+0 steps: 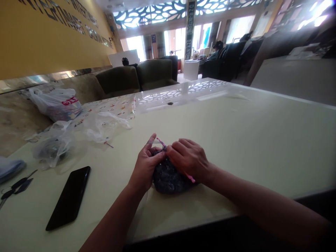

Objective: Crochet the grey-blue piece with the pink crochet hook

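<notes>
Dark grey crochet work (169, 176) rests on the pale table near its front edge, between both hands. My left hand (147, 162) pinches its upper left edge between thumb and fingers, with the index finger raised and a thin strand of yarn running from it. My right hand (187, 157) is closed round a pink crochet hook (191, 178). The hook's tip points up and left beside the left index finger, and its other end sticks out below the right palm. The fingers hide the stitch at the hook.
A black phone (68, 198) lies left, with keys (18, 185) beyond it. Clear plastic bags (56, 143), a small hook-like item (108, 144) and a full white carrier bag (59, 101) are at the back left. The table (244, 140) has a cable hole (170, 103); chairs (118, 80) stand behind.
</notes>
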A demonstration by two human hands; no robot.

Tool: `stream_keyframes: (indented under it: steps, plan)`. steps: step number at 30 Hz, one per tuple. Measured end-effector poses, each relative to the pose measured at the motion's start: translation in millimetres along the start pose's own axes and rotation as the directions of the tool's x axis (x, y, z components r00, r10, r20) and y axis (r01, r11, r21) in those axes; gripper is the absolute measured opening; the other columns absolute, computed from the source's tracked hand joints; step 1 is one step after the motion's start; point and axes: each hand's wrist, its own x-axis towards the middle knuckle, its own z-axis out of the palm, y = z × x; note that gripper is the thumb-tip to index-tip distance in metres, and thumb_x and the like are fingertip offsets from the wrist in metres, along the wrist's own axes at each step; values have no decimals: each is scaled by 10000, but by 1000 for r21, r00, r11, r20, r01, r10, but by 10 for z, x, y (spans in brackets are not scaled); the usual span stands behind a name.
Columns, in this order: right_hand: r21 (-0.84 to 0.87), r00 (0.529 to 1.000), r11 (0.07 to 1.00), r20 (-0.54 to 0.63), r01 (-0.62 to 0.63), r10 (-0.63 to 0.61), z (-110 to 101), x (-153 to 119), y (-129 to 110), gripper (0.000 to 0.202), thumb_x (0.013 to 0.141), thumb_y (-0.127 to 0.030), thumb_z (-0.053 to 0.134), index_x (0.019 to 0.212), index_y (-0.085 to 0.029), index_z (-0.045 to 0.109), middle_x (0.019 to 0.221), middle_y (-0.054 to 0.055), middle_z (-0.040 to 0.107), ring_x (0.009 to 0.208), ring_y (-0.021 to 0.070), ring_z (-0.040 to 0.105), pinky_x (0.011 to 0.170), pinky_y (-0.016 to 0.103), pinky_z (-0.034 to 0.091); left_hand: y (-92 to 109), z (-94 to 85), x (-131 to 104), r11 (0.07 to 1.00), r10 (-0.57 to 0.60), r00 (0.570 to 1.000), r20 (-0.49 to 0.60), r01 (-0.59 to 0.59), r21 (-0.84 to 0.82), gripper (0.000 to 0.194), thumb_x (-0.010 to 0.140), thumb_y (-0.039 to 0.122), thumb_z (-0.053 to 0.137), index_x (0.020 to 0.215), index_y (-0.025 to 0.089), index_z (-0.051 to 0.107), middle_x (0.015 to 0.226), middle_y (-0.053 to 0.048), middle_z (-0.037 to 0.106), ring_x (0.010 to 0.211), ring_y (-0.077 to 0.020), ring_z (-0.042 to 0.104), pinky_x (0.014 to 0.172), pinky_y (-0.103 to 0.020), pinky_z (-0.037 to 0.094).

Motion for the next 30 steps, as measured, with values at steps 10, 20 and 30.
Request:
stream_keyframes:
  steps: [10,20,30]
  plan:
    - [624,987,781,-137,21,83,-49,17,122,93,928,-144,589,998,-183,636,810,21,606,776,143,592,958,403,557,233,-137,-29,976,-77,965,252,124,-179,898,676,124,781,1492,272,434,824,4,686,690,-110,630,692,-220,481]
    - [893,949,341,226,-293,222,-189,41,362,107,911,-138,621,872,-160,718,868,56,687,979,198,669,872,333,543,217,-263,59,978,-53,955,291,109,-178,718,634,119,753,1338,145,611,826,-5,680,726,-124,624,721,-237,486]
    - [883,970,406,191,-237,151,-230,85,370,109,923,-135,613,904,-147,719,894,72,686,940,175,668,846,311,543,232,-235,35,949,-134,900,414,238,-209,801,691,117,710,1457,159,481,792,-31,679,661,-113,596,657,-228,454]
